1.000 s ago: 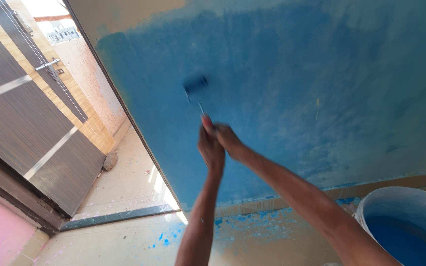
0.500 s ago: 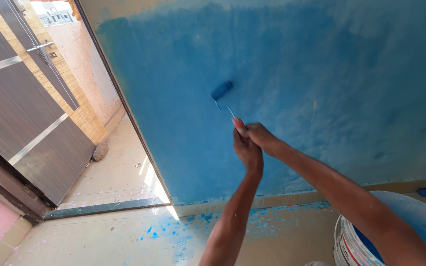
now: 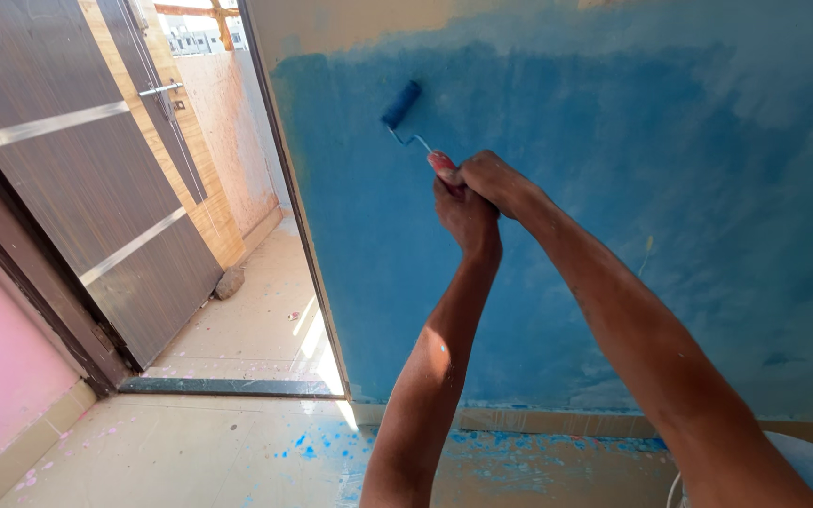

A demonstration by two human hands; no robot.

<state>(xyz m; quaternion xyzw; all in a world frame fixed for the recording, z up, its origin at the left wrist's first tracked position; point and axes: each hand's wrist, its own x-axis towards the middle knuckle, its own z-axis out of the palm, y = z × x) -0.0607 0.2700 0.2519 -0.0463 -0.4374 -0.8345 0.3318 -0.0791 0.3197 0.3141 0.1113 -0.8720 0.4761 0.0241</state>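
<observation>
Both hands (image 3: 470,193) clamped on roller (image 3: 401,103) against blue wall (image 3: 613,188), open door (image 3: 96,188) leftward.

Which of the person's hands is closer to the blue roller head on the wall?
Left, narrowly. The left hand grips the red handle just below the roller head; the right hand clasps over it from the right, slightly farther away.
</observation>
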